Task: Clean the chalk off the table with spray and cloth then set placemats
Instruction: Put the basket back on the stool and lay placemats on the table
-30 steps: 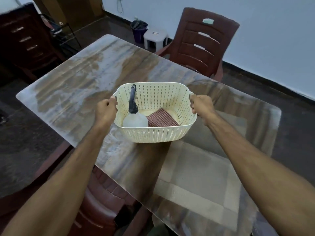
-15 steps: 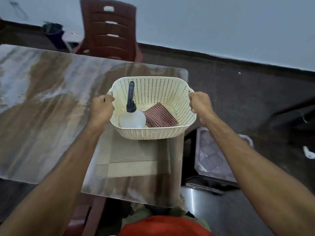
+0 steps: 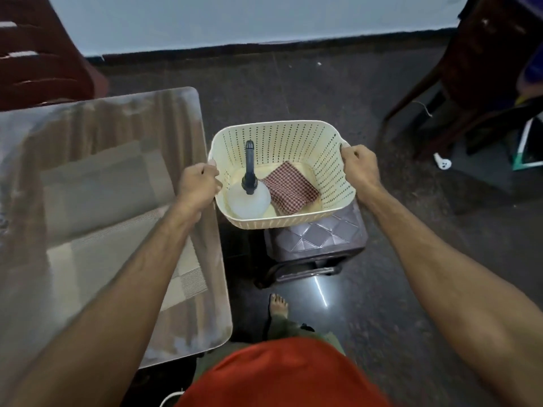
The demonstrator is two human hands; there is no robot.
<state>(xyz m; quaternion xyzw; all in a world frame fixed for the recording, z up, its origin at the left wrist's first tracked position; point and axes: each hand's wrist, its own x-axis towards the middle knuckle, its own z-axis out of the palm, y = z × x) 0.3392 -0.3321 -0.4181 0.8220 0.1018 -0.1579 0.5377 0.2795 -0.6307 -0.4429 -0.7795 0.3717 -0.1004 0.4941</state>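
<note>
A cream perforated plastic basket (image 3: 293, 136) was held by both hands to the right of the surface (image 3: 117, 118), over a dark brown plastic stool (image 3: 317, 239). Whether the basket touched the stool could not be told. The left hand (image 3: 198, 186) was curled round the basket's left rim, and the right hand (image 3: 360, 168) was curled round the right rim, knuckles upward on both.

Inside the basket, a translucent white spray bottle (image 3: 248, 198) with a black nozzle was seen standing upright at the near left. Just beside it, to the right, a folded red-and-white checked cloth (image 3: 291, 186) was laid on the basket floor, its edge touching the bottle's base.

On the surface, a glass-topped table with a wood-grain look, a beige woven placemat (image 3: 117, 230) with a lighter border was laid near the right edge. Pale hazy streaks were visible on the glass at the far and near corners.

A dark red plastic chair (image 3: 44, 54) was placed at the far left, behind the surface. Another dark chair (image 3: 470, 69) was seen at the far right. The floor (image 3: 293, 92) was dark and glossy, and a bare foot (image 3: 277, 306) was planted on it near the stool. An orange garment (image 3: 282, 374) filled the near edge of the view.
</note>
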